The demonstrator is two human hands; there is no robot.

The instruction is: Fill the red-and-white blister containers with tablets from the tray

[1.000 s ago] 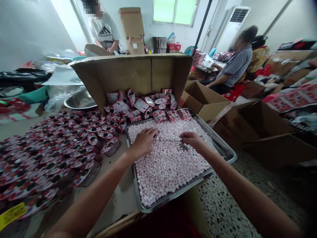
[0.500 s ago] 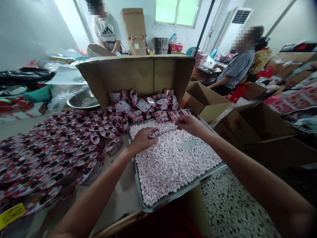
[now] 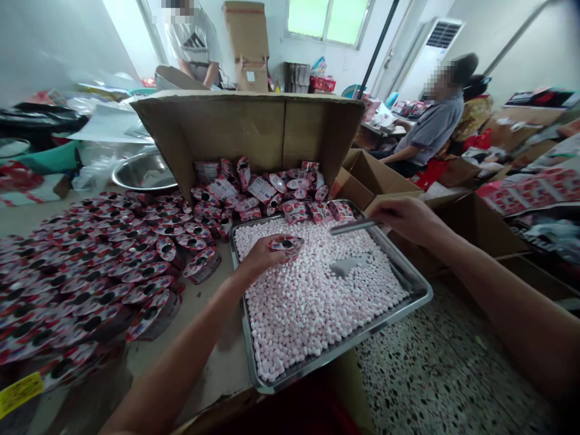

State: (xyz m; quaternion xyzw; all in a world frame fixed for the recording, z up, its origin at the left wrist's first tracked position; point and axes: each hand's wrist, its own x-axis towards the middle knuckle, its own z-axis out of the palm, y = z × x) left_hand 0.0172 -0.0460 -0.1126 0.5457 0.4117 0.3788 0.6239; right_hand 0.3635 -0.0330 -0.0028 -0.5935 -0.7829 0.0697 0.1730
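Note:
My left hand (image 3: 264, 257) is closed around a small red-and-white printed carton (image 3: 286, 243) with a dark hole in its upturned top. It is held over the left part of a metal tray (image 3: 335, 357) spread with small pale pink, candy-like pieces (image 3: 299, 308). My right hand (image 3: 399, 216) is above the tray's far right edge, its fingers wrapped round a narrow grey scoop-like tool (image 3: 352, 227). The tool points left, low over the pieces; its exact shape is blurred. A bare patch (image 3: 348, 266) of tray bottom shows among the pieces.
Many similar cartons (image 3: 136, 260) stand in rows at left, holes upward. More cartons (image 3: 267, 190) lie jumbled in a tipped cardboard box (image 3: 235, 130) behind the tray. A steel bowl (image 3: 144, 171) sits back left. Open cardboard boxes (image 3: 374, 175) are at right; other people (image 3: 419, 121) work farther back.
My right hand has drawn back to the right, with the grey tool now showing in it. My left hand still holds the carton, now turned with its hole more plainly visible.

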